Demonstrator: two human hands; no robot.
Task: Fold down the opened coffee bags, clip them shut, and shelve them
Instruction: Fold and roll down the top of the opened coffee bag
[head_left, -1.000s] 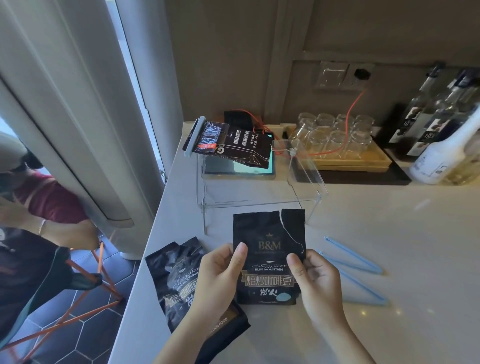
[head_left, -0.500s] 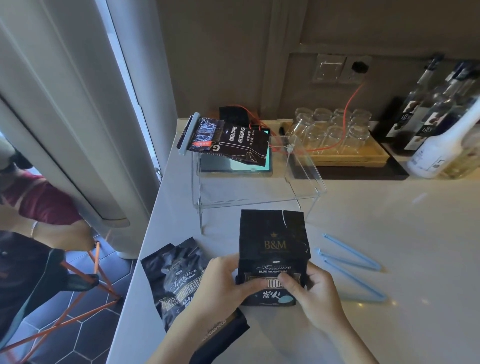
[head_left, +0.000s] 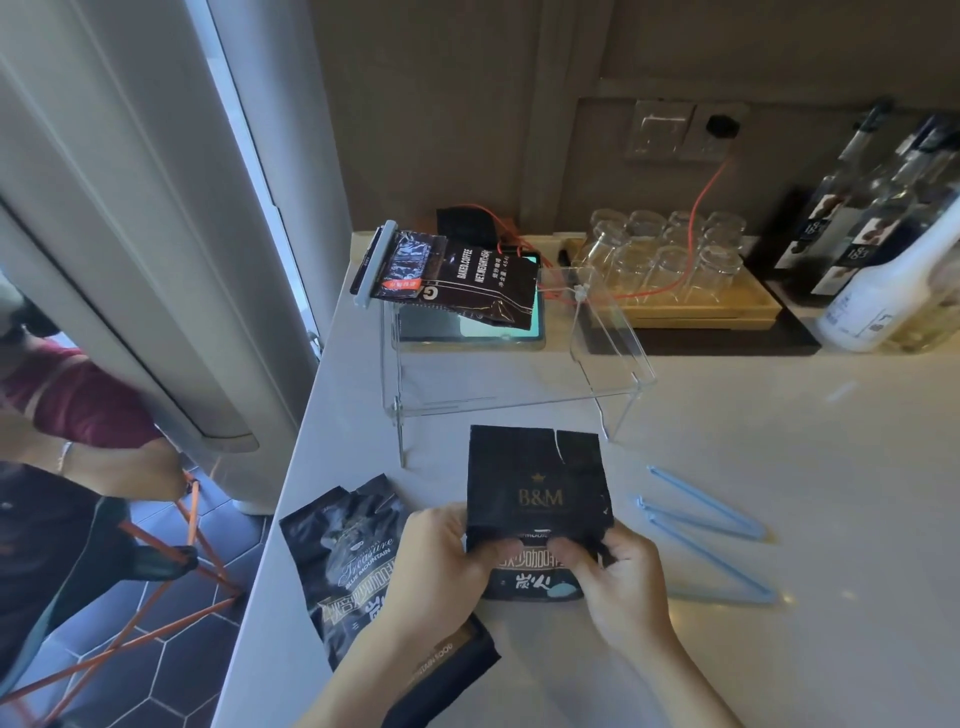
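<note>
A black B&M coffee bag (head_left: 537, 483) stands on the white counter (head_left: 779, 415), its torn top bent forward over its lower half. My left hand (head_left: 441, 566) grips its left side at the crease and my right hand (head_left: 618, 577) grips its right side. A second black coffee bag (head_left: 348, 556) lies flat to the left, and a third dark bag (head_left: 447, 670) lies under my left forearm. Blue sealing clips (head_left: 706, 519) lie on the counter to the right. A clipped bag (head_left: 457, 280) lies on the clear acrylic shelf (head_left: 519, 364).
Upturned glasses (head_left: 670, 254) sit on a wooden tray behind the shelf. Bottles (head_left: 883, 249) stand at the back right. An orange cable (head_left: 711, 187) runs from a wall socket. The counter's left edge drops to a tiled floor, where another person (head_left: 67, 426) sits.
Both hands slid down from the bag's middle to its lower part, and the bag's top half has been creased and bent forward over the printed front.
</note>
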